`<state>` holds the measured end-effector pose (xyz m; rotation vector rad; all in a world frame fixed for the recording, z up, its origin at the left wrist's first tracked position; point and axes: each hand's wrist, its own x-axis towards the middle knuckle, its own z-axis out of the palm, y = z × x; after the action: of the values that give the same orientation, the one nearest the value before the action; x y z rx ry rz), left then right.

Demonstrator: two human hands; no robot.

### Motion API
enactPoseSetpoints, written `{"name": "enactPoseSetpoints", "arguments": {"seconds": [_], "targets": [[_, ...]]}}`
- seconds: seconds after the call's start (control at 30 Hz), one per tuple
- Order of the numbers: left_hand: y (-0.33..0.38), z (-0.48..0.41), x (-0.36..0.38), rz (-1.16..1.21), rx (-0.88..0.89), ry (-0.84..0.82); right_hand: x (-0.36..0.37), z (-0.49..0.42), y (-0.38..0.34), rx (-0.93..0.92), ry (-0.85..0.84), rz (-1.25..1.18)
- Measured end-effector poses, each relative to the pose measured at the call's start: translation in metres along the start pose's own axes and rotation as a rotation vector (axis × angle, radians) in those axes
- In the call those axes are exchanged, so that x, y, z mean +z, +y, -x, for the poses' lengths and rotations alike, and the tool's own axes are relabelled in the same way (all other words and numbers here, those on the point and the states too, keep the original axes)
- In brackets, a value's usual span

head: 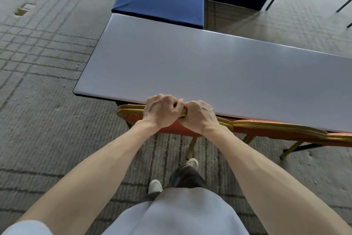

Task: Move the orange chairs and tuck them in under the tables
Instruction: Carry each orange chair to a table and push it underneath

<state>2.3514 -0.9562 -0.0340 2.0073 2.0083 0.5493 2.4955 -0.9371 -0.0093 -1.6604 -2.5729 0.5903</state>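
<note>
You've got your left hand (pixel 162 111) and right hand (pixel 199 116) side by side, both curled round the gold top rail of the orange chair (pixel 131 110) mid-frame, probably so it pushes straight. Its back is right at the grey table (pixel 190 67) edge, so it looks pretty much tucked.

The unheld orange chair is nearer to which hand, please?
Right. The right hand grips the held chair just left of the unheld chair; the left hand grips farther left.

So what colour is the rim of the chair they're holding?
Gold. The chair rim shows best in the head view.
</note>
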Motion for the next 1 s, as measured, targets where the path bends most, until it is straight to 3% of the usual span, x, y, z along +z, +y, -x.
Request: {"name": "enactPoseSetpoints", "arguments": {"seconds": [0.13,0.43,0.73,1.0], "targets": [[-0.007,-0.02,0.02,-0.052,0.014,-0.072,0.011,-0.017,0.012,0.015,-0.061,-0.004],[-0.038,-0.047,0.022,-0.137,0.081,-0.057,0.005,-0.065,0.008,-0.093,-0.227,0.04],[-0.041,-0.059,0.015,-0.084,0.135,-0.062,0.008,-0.066,0.005,-0.068,-0.113,-0.009],[-0.05,-0.052,0.031,-0.093,0.162,-0.085,0.024,-0.068,0.012,-0.067,-0.196,0.008]]}}
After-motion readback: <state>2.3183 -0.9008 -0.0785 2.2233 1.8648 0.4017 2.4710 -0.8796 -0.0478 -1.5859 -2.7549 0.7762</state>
